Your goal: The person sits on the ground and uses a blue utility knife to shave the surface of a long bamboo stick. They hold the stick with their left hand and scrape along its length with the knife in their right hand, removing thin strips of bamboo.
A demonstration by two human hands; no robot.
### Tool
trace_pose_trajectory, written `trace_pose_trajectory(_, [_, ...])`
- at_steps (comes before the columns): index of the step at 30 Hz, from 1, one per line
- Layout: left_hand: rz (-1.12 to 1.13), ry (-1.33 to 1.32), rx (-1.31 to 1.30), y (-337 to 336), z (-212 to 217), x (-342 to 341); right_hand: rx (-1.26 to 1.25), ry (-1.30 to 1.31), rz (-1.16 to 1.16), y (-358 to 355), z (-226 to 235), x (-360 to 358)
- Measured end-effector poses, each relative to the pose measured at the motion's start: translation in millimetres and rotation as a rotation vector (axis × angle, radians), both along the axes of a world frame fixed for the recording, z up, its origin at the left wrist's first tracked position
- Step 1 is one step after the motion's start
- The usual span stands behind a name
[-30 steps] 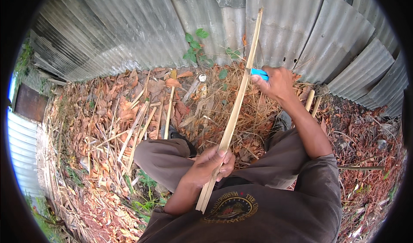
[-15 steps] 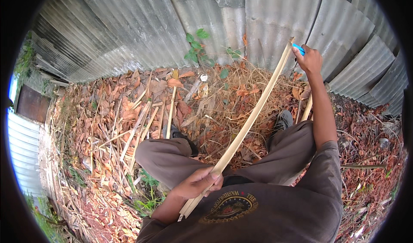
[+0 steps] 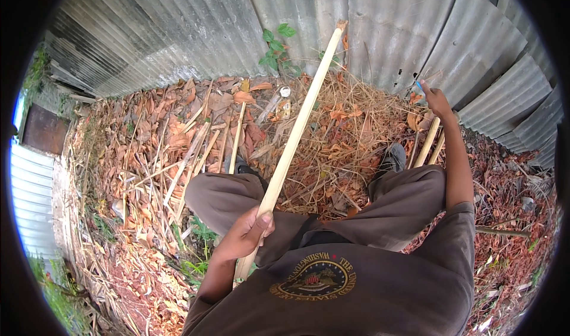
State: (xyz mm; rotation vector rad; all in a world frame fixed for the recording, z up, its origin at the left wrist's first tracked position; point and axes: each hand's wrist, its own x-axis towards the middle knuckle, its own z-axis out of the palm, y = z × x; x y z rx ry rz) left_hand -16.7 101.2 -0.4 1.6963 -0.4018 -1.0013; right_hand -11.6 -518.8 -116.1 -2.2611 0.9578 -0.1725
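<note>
My left hand [image 3: 250, 232] is closed around the lower part of a long pale bamboo strip [image 3: 297, 125]. The strip slants up and slightly right from my lap, and its brownish far end stands in front of the metal fence. Out to the right, my right hand [image 3: 438, 103] is closed on a small blue tool [image 3: 420, 86]. Only a bit of its blue body shows past the fingers, so its kind is unclear. That hand is well apart from the strip.
A corrugated metal fence [image 3: 392, 33] runs along the far side, with a green-leaved plant [image 3: 274, 52] at its foot. Dry leaves and straw cover the ground. Several thin strips [image 3: 193, 169] lie at the left; pale poles [image 3: 426, 142] rest beside my right leg.
The bamboo strip's far end has swung left, away from my right hand. My left hand has shifted up and left. My right hand has moved slightly down and right with the blue tool.
</note>
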Motion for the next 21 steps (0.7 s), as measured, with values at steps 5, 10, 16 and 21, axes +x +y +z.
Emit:
trace_pose_trajectory(5, [0.037,-0.150,-0.073,-42.3,2.7,8.3,-0.148,-0.193,0.352,137.7,95.1,20.1])
trace_pose_trajectory(10, [0.009,-0.150,-0.129,-63.3,0.7,10.7,-0.339,-0.397,0.768,247.4,116.1,15.5])
trace_pose_trajectory(16, [0.007,-0.057,-0.239,-70.9,7.1,8.8,-0.515,-0.544,0.857,283.2,100.1,17.5])
trace_pose_trajectory(21, [0.021,0.033,-0.293,-78.8,11.6,4.8,-0.590,-0.608,0.706,268.4,99.5,35.8])
